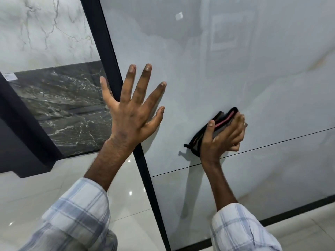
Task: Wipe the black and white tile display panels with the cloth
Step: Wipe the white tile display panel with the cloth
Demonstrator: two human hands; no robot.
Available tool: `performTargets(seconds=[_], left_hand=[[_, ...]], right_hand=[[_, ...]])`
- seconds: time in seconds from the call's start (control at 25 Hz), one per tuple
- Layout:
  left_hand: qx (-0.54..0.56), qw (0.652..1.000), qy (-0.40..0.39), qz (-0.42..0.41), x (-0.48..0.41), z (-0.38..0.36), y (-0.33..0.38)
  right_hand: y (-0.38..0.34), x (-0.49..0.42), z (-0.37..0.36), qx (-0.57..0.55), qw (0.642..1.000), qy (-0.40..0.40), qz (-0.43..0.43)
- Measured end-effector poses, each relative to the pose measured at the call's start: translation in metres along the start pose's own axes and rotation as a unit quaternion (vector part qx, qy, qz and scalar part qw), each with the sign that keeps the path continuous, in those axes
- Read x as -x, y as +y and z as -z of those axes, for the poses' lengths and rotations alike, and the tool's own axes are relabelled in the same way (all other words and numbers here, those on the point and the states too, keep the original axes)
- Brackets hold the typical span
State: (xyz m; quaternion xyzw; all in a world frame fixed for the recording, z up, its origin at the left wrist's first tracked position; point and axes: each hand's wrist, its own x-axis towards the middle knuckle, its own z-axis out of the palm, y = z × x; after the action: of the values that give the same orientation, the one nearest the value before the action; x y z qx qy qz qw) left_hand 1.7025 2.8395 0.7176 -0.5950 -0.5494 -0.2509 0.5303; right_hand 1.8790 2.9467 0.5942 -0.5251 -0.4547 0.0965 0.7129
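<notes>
The pale glossy white panel (235, 69) fills the space ahead of both hands and stretches far above and to the right of them. Below the forearms lies a shiny light floor (45, 192) with small glints of light. To the left of the left hand stands a second display: a white veined tile (36, 29) up high and a black marble tile (68, 109) beneath it, level with that hand. A black frame strip (108, 51) edges the white panel and runs slantwise under the left hand and wrist. Both forearms come up from pale checked sleeves, the left sleeve (78, 220) wider in view than the right sleeve (241, 229). The left hand (130, 113) is spread wide with straight fingers, palm toward the white panel, the fingers over the panel and the thumb reaching back across the frame strip toward the black tile; it holds nothing. The right hand (223, 136), well to the right of the left and a little lower, has its fingers curled round a folded dark cloth (220, 120) with a pink stripe and holds it against the white panel. A thin dark seam (272, 142) crosses the panel just under that hand. High above the right hand sits a small pale sticker (179, 16)
</notes>
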Motion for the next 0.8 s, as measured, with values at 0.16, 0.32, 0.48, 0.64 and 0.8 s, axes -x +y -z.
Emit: performTargets(seconds=[0.16,0.32,0.48,0.64,0.8], left_hand=[[0.01,1.0,0.023,0.019,-0.025,0.018,-0.003],[-0.021,0.999,0.03,0.02,-0.069,0.029,-0.033],[-0.054,0.998,0.012,0.006,-0.071,0.022,-0.042],[-0.049,0.998,0.03,0.015,-0.075,0.023,-0.038],[-0.042,0.996,0.072,0.024,-0.113,0.036,-0.042]], right_hand=[[-0.027,-0.022,0.007,0.077,0.839,-0.113,0.526],[-0.051,-0.097,0.007,0.059,0.922,-0.039,0.381],[-0.078,-0.073,-0.002,0.059,0.939,-0.02,0.338],[-0.081,-0.125,0.008,0.057,0.788,-0.071,0.608],[-0.124,-0.137,0.0,0.025,0.965,0.006,0.259]])
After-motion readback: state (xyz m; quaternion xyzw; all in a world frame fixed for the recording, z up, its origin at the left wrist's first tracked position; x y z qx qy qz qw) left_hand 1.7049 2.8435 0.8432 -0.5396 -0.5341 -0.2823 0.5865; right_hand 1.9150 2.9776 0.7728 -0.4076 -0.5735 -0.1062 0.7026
